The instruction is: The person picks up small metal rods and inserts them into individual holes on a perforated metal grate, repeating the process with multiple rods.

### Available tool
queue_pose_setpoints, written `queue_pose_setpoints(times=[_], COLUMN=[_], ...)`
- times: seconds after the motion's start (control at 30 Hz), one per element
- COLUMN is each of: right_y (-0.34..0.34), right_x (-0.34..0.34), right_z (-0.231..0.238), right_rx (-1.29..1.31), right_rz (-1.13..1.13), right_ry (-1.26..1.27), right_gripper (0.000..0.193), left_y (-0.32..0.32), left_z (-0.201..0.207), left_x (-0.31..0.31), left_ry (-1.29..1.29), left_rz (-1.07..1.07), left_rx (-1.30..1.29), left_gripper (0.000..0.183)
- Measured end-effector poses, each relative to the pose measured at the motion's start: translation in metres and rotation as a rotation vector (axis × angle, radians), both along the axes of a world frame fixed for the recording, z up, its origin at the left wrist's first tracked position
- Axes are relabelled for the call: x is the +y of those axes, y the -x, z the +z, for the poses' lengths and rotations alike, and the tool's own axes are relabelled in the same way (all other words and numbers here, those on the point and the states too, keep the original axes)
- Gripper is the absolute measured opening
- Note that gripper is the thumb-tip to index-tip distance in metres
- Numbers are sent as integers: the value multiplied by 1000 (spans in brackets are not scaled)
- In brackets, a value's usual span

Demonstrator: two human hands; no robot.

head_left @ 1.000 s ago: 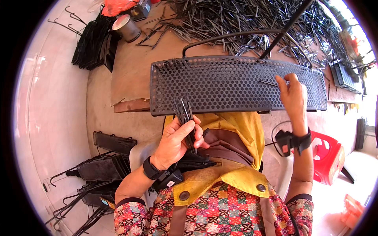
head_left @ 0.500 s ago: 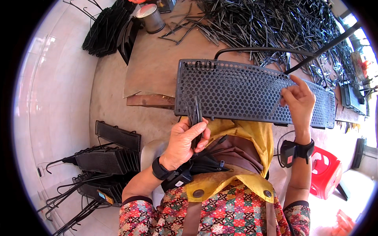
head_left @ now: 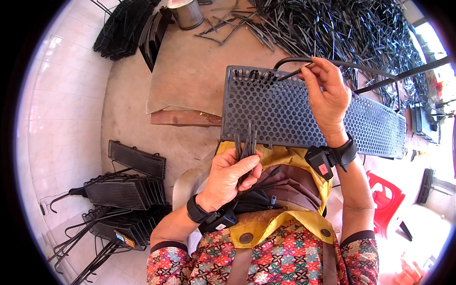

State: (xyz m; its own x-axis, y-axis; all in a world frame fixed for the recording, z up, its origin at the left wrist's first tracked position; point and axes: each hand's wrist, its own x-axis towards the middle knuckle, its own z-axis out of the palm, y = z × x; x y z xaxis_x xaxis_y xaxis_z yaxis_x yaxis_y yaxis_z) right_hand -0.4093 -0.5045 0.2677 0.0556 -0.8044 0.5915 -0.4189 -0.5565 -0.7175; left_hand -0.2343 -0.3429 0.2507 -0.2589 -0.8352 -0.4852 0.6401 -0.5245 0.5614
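Observation:
In front of me a long black perforated panel (head_left: 275, 111) is tilted, with short black strips (head_left: 254, 74) looped through holes near its upper left corner. My right hand (head_left: 328, 97) pinches one thin black strip (head_left: 289, 75) between thumb and fingers, above the panel's top edge. That strip's free end points left and down at the holes beside the looped ones; whether it has entered a hole I cannot tell. Below the panel's lower left edge, my left hand (head_left: 230, 175) is closed around a small upright bundle of similar black strips (head_left: 247, 142).
A large heap of black strips (head_left: 327, 31) covers the back of the brown table (head_left: 190, 80), next to a metal can (head_left: 185, 14). Stacked black panels (head_left: 121, 192) with long hooked rods stand at the lower left. A red plastic stool (head_left: 384, 199) stands at right.
My right hand has moved left and slightly up, from the panel's right part to its upper left, bringing a strip. The left hand still holds its bundle, and the panel has shifted slightly right in view.

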Motion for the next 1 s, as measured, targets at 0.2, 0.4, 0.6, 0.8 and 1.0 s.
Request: queue_pose_setpoints(times=[0.2, 0.4, 0.6, 0.8, 1.0], right_y=[1, 2, 2, -6, -6], right_x=[-7, -13, 15, 70, 77], right_z=[-4, 9, 18, 35, 29], right_rx=[266, 377, 347, -281, -348], right_rz=[131, 264, 269, 482, 415], right_ry=[238, 157, -116, -1003, -954], right_gripper=[26, 20, 31, 30, 13], left_y=[0, 1, 1, 2, 5], left_z=[0, -2, -2, 2, 4], left_x=[-2, -2, 0, 1, 1], left_ry=[-19, -29, -15, 68, 97], left_rz=[-29, -37, -31, -102, -74], left_rx=[14, -1, 10, 58, 29], left_gripper=[14, 15, 16, 15, 15])
